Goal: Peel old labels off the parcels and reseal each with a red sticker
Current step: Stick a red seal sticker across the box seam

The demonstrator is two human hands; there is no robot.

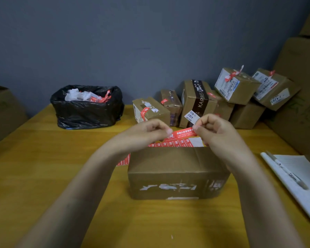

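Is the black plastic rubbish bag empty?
No, the black plastic rubbish bag holds crumpled white paper and red sticker scraps.

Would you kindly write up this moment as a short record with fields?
left hand: pinches one end of the red sticker
right hand: pinches its other end
red sticker: stretched above the front parcel, not yet applied
front parcel: on the table, torn label remnants on its near face
sticker sheet: flat behind the front parcel
bin bag: back left, holds scraps
other parcels: piled back right, several bearing red stickers
notebook: right, pen lying on it
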